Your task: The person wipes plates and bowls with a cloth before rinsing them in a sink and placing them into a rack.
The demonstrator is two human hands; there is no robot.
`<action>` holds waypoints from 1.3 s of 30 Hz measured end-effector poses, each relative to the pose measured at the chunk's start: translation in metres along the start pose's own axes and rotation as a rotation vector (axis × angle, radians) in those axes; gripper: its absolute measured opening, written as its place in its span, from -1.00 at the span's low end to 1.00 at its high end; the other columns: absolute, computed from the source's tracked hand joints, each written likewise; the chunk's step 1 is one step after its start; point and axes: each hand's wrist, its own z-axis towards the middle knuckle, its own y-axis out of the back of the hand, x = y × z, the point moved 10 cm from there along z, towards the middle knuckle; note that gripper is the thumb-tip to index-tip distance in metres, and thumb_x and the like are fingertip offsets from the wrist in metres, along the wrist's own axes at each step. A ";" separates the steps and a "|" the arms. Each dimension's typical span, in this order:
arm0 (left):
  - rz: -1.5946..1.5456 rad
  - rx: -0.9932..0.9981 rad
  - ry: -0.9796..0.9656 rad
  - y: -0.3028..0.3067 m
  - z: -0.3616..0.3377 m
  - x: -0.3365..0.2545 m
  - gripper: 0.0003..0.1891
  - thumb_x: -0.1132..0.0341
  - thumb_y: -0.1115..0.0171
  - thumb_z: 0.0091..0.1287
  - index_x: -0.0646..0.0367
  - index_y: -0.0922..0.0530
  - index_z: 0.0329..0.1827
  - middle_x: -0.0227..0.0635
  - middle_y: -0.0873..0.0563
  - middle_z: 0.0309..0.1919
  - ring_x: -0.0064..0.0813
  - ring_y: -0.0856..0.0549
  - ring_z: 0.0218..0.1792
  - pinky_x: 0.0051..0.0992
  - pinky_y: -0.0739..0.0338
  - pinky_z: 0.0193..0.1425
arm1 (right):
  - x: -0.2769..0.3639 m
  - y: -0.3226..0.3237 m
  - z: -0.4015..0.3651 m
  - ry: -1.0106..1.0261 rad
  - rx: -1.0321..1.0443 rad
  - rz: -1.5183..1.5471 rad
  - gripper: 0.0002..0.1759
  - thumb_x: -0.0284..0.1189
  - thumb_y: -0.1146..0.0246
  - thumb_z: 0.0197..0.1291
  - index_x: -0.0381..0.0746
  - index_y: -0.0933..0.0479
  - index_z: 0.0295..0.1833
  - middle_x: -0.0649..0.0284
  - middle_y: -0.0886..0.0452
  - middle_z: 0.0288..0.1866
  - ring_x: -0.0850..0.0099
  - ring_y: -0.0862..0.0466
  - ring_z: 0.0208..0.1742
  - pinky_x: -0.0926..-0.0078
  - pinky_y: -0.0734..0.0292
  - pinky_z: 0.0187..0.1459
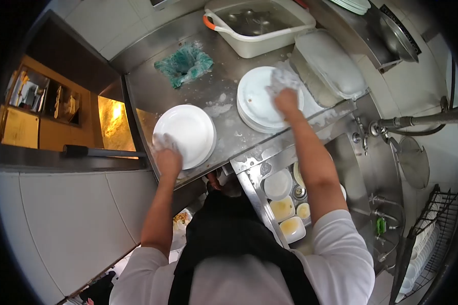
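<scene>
Touching the left stack of white plates (188,133) at its near left rim with the left hand (168,152), and so having most of this stack ahead and to the right of that hand. Pressing at the same time on the right part of the right stack of white plates (255,96) with the right hand (286,96), and having there most of the stack to the left. Being both round, without any long axis to follow. Lying a little farther forward at the right stack, near the left one but apart from it, on the metal counter (226,127). Nearest to the left stack, the left hand; nearest to the right stack, the right hand, with its forearm above the sink (348,152). Covered with foam (285,79) at the right hand and blurred at both, so cannot tell how wide or closed, nor if holding some scrubber below. Beyond the left stack, apart from both hands, a crumpled green mesh (183,66).
</scene>
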 end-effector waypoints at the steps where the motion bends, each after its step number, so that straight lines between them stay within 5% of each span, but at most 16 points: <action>1: 0.214 -0.020 -0.032 0.006 0.001 -0.036 -0.46 0.21 -0.08 0.39 0.27 -0.36 0.39 0.03 -0.32 0.42 0.11 -0.21 0.46 0.03 -0.07 0.49 | 0.015 -0.039 0.001 -0.104 0.373 0.145 -0.32 0.14 0.03 0.35 -0.17 -0.43 0.30 -0.11 -0.63 0.03 -0.06 -0.66 -0.02 0.04 -0.48 0.09; 2: 0.421 -0.043 -0.068 0.007 0.003 -0.066 -0.50 0.24 -0.06 0.40 0.27 -0.40 0.37 0.06 -0.36 0.39 0.12 -0.26 0.43 0.02 -0.10 0.48 | 0.032 -0.071 -0.011 -0.246 0.735 0.233 -0.27 0.19 0.09 0.35 -0.22 -0.50 0.21 -0.11 -0.66 -0.04 -0.07 -0.66 -0.05 0.03 -0.48 0.06; 4: 0.328 -0.028 -0.129 -0.006 0.012 -0.092 -0.51 0.23 -0.11 0.37 0.28 -0.43 0.33 0.10 -0.40 0.35 0.18 -0.31 0.39 0.01 -0.12 0.46 | 0.092 -0.037 0.002 -0.143 0.187 0.350 -0.25 0.20 0.11 0.35 -0.28 -0.66 -0.19 -0.13 -0.68 -0.20 -0.04 -0.68 -0.11 0.05 -0.50 0.00; 7: -0.116 -0.020 -0.291 -0.018 0.032 -0.149 -0.51 0.25 -0.20 0.32 0.29 -0.46 0.27 0.09 -0.48 0.27 0.09 -0.43 0.30 -0.01 -0.22 0.40 | 0.137 -0.006 -0.025 -0.209 0.785 0.405 -0.36 -0.02 0.18 0.46 -0.24 -0.26 0.43 -0.13 -0.55 0.19 0.03 -0.34 0.42 0.06 0.17 0.51; 10: -0.373 0.000 -0.316 -0.021 0.058 -0.213 -0.55 0.31 -0.24 0.29 0.31 -0.50 0.22 0.09 -0.55 0.17 0.03 -0.51 0.20 -0.13 -0.37 0.31 | 0.117 0.018 -0.056 -0.281 0.840 0.344 -0.33 -0.08 0.15 0.44 -0.24 -0.11 0.52 -0.11 -0.34 0.42 0.03 -0.11 0.55 -0.04 0.29 0.51; 12: -0.402 0.075 -0.312 -0.038 0.077 -0.246 -0.54 0.33 -0.30 0.24 0.30 -0.52 0.20 0.10 -0.60 0.09 0.02 -0.55 0.17 -0.24 -0.45 0.25 | 0.053 0.018 -0.068 -0.306 0.573 0.099 -0.60 -0.14 0.05 0.35 -0.26 -0.47 -0.08 -0.05 -0.56 -0.15 0.05 -0.48 -0.08 0.01 -0.22 0.02; 13: -0.406 0.070 -0.302 -0.047 0.085 -0.258 -0.54 0.33 -0.30 0.24 0.30 -0.52 0.20 0.10 -0.60 0.09 0.02 -0.55 0.17 -0.24 -0.45 0.25 | 0.023 0.020 -0.078 -0.338 0.444 -0.016 -0.53 -0.17 0.00 0.31 -0.27 -0.66 -0.38 -0.02 -0.67 -0.44 0.05 -0.67 -0.40 0.04 -0.48 -0.23; 15: -0.238 0.076 -0.344 -0.067 0.096 -0.279 -0.55 0.34 -0.37 0.19 0.25 -0.55 0.16 0.01 -0.63 0.07 -0.01 -0.61 0.07 -0.23 -0.50 0.18 | -0.024 0.008 -0.078 -0.323 0.420 -0.085 -0.47 -0.16 0.00 0.32 -0.29 -0.64 -0.51 -0.05 -0.65 -0.51 0.04 -0.67 -0.41 0.05 -0.52 -0.22; 18: -0.146 0.083 -0.300 -0.079 0.106 -0.282 -0.51 0.27 -0.42 0.14 0.24 -0.57 0.13 -0.01 -0.67 0.01 0.00 -0.64 0.04 -0.23 -0.52 0.15 | -0.052 0.013 -0.065 -0.310 0.461 -0.151 -0.54 -0.21 -0.01 0.34 -0.25 -0.69 -0.41 0.05 -0.71 -0.38 0.12 -0.71 -0.23 0.22 -0.59 -0.14; 19: -0.150 0.075 -0.302 -0.077 0.109 -0.286 -0.51 0.27 -0.42 0.14 0.24 -0.57 0.13 -0.01 -0.67 0.01 0.00 -0.64 0.04 -0.23 -0.52 0.15 | -0.066 0.016 -0.061 -0.455 0.389 -0.110 -0.56 -0.24 -0.04 0.33 -0.25 -0.67 -0.47 0.05 -0.68 -0.43 0.13 -0.71 -0.27 0.22 -0.59 -0.18; 26: -0.227 0.403 0.008 -0.087 0.103 -0.276 -0.53 0.22 -0.36 0.12 0.34 -0.61 0.04 0.09 -0.71 -0.09 0.00 -0.69 0.00 -0.26 -0.54 0.12 | -0.087 0.001 -0.057 -0.455 0.351 -0.063 -0.49 -0.19 0.00 0.34 -0.33 -0.63 -0.46 -0.09 -0.65 -0.41 0.02 -0.69 -0.28 0.12 -0.58 -0.15; 31: -0.801 0.277 0.208 -0.152 0.112 -0.251 -0.47 0.06 -0.28 0.24 0.38 -0.58 0.08 -0.05 -0.73 -0.08 -0.13 -0.70 -0.03 -0.34 -0.51 0.13 | -0.042 -0.032 -0.035 -0.202 0.366 -0.020 -0.69 -0.27 -0.18 0.12 -0.28 -0.63 -0.49 -0.01 -0.66 -0.38 0.06 -0.67 -0.29 0.09 -0.55 -0.12; 33: -1.194 0.375 0.605 -0.173 0.102 -0.243 -0.42 -0.03 -0.19 0.35 0.39 -0.54 0.13 -0.07 -0.67 0.03 -0.21 -0.63 0.04 -0.31 -0.47 0.17 | -0.003 -0.039 -0.021 -0.127 0.389 0.053 -0.72 -0.30 -0.20 0.08 -0.28 -0.63 -0.49 -0.03 -0.66 -0.38 0.06 -0.67 -0.29 0.07 -0.53 -0.12; 36: -1.135 0.410 0.669 -0.133 0.090 -0.256 -0.35 -0.11 -0.13 0.39 0.39 -0.47 0.22 -0.01 -0.56 0.19 -0.18 -0.56 0.16 -0.22 -0.44 0.22 | 0.077 -0.041 -0.012 0.053 0.461 0.253 -0.73 -0.31 -0.19 0.06 -0.29 -0.63 -0.48 -0.07 -0.65 -0.39 0.02 -0.66 -0.30 0.00 -0.50 -0.10; 38: -1.094 0.465 0.612 -0.182 0.107 -0.233 -0.34 -0.11 -0.11 0.40 0.37 -0.44 0.25 0.01 -0.51 0.24 -0.17 -0.52 0.21 -0.20 -0.42 0.24 | 0.091 -0.024 -0.038 0.111 0.384 0.406 -0.77 -0.32 -0.19 0.03 -0.25 -0.64 -0.37 -0.05 -0.65 -0.38 -0.02 -0.64 -0.29 -0.03 -0.49 -0.11; 39: -1.055 0.514 0.558 -0.201 0.116 -0.228 -0.32 -0.12 -0.10 0.40 0.36 -0.41 0.29 0.03 -0.46 0.29 -0.15 -0.48 0.26 -0.18 -0.41 0.26 | 0.087 0.007 -0.045 -0.002 0.537 0.530 -0.71 -0.28 -0.15 0.17 -0.20 -0.66 -0.12 -0.06 -0.68 -0.19 -0.02 -0.64 -0.07 -0.02 -0.45 0.08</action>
